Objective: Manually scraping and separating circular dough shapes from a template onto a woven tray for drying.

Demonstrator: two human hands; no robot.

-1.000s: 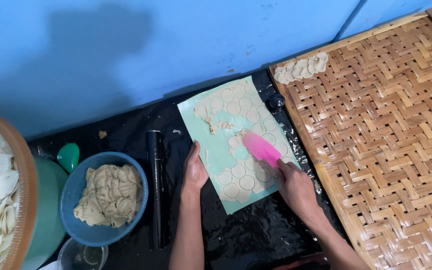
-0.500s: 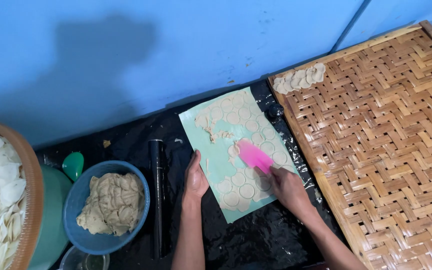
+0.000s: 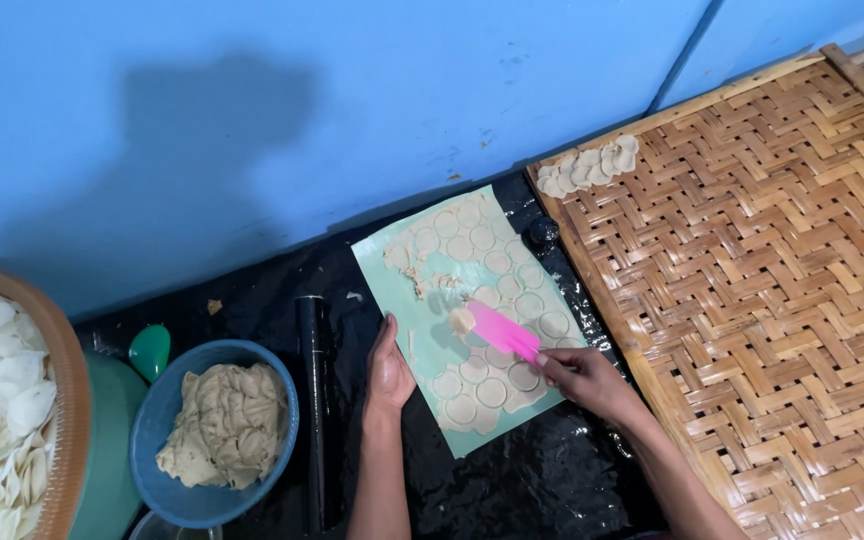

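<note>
Right hand point(image 3: 587, 380) fingers pinch the pink scraper point(image 3: 502, 332), its tip on the mat point(image 3: 422, 270) carrying a dough bit; left hand point(image 3: 389, 368) lies flat, fingers released, on the mat's edge; scraper handle hidden.

You are looking down at a floor-level food-making spot, the sort found in a home or small cottage kitchen. A plain blue painted wall point(image 3: 352, 120) backs a black plastic sheet point(image 3: 512, 480) spread as the work surface. On it lie a pale green mat point(image 3: 422, 300) covered with cut dough rounds point(image 3: 492, 392), a blue bowl point(image 3: 152, 440) of dough and a black rolling pin point(image 3: 314, 400). A large woven bamboo tray point(image 3: 772, 300) sits beside it, and a basket point(image 3: 67, 400) holds white chips.
</note>
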